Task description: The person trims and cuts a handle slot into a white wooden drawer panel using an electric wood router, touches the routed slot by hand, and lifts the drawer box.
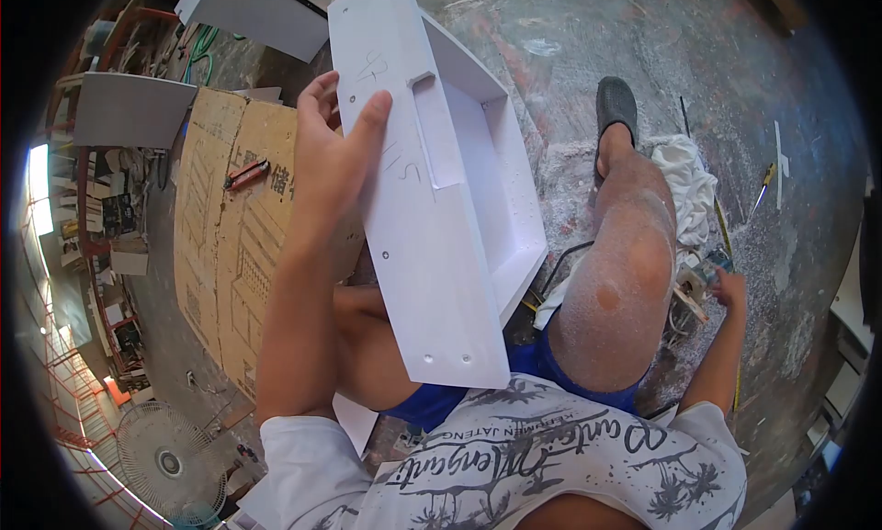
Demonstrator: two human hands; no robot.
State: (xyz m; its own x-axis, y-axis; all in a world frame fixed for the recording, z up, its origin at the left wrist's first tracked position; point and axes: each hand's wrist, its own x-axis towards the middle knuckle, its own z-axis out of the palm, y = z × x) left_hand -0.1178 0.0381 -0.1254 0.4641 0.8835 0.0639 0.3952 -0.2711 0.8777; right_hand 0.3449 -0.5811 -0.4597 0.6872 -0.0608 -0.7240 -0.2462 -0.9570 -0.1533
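Observation:
A white box-like drawer [496, 176] with an open hollow leans upright across my lap. Its long front panel [404, 254] has a rectangular cut-out, several screws and pencil marks. My left hand [335, 153] grips the panel's left edge, thumb on the face and fingers going behind it. Low on the right, beside my bent knee, my right hand [729, 289] is at a teal power tool [709, 265] on the floor, its fingers curled against it. The hand is small in view and part of the grip is hidden.
Left of me lies flattened cardboard [220, 254] with a red-handled tool [246, 174] on it. White boards [133, 110] stand beyond. A fan [170, 461] is at lower left. Crumpled white cloth [684, 176], a screwdriver [764, 186] and pale dust lie to the right.

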